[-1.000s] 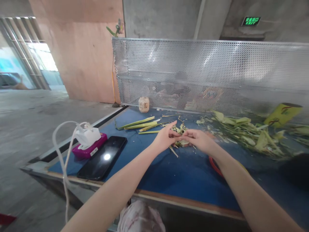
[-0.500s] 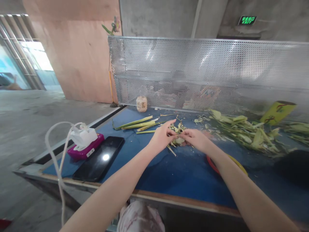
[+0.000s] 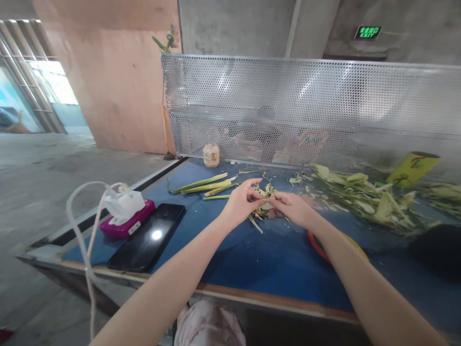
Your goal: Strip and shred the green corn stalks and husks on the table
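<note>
Over the blue tabletop point(image 3: 248, 269), my left hand point(image 3: 242, 201) and my right hand point(image 3: 290, 206) meet almost fingertip to fingertip. Both are closed in a pinch on a small, pale plant piece point(image 3: 267, 205), partly covered by the fingers; its exact kind is unclear. My left index finger sticks out above the pinch. Beneath and behind the fingertips lies a loose heap of greenish-yellow plant scraps point(image 3: 268, 189). Several long green-and-yellow stalks point(image 3: 205, 184) lie to the left of my left hand.
A large pile of pale green leaves point(image 3: 370, 197) spreads at the right, near a yellow cylinder point(image 3: 412, 169). A red-and-yellow rim point(image 3: 319, 246) shows behind my right forearm. At left are a black phone point(image 3: 147, 238) and a purple box point(image 3: 127, 221). A perforated metal screen point(image 3: 306, 91) stands behind.
My fingertips have shifted slightly over the pale piece, the right ones moving a little closer to the left. Otherwise the scene looks the same.
</note>
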`<state>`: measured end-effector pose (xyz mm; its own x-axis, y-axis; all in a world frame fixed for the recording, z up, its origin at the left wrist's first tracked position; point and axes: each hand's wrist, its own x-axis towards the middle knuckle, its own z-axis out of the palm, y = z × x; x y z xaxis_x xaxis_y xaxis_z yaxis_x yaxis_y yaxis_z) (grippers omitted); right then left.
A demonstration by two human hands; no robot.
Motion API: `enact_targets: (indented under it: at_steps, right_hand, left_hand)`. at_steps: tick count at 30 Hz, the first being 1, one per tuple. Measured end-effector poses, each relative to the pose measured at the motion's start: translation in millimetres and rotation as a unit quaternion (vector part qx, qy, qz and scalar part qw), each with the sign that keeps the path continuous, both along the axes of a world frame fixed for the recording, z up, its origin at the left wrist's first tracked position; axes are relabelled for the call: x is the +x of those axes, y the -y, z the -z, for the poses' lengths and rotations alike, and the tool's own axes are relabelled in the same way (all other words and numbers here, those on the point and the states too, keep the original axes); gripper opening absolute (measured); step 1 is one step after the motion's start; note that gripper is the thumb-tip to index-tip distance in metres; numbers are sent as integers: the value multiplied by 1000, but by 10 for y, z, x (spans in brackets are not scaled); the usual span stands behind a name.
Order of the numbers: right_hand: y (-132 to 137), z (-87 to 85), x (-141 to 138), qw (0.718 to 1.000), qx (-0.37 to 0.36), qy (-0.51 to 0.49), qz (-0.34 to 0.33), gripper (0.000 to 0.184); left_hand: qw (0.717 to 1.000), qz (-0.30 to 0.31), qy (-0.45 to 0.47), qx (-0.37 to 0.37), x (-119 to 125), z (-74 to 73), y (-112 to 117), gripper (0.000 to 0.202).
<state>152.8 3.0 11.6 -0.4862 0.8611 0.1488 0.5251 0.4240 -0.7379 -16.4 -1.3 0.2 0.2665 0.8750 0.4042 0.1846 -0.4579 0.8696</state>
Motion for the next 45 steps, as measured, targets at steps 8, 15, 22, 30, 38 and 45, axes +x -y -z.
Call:
enact_targets:
  at_steps: [8, 15, 22, 30, 38, 45]
  right_hand:
    - [13, 11, -15, 1000, 17, 0, -13, 35]
    - [23, -7, -14, 998, 61, 21, -17, 33]
    - [13, 31, -44, 997, 68, 39, -13, 32]
    - [7, 28, -14, 997, 66, 11, -24, 23]
    - [-4, 39, -16, 997, 64, -8, -30, 17]
    - [8, 52, -50, 998, 40, -50, -17, 16]
  left_hand:
    - [998, -29, -48, 42, -13, -26, 35, 60]
    - [999, 6, -26, -27, -44, -41, 26, 70]
    - [996, -21, -79, 43, -52, -55, 64, 62]
    - [994, -31, -74, 73, -45, -29, 36, 64]
    - [988, -18, -122, 92, -68, -50, 34, 59]
    - [977, -52, -153, 140, -74, -66, 36, 51]
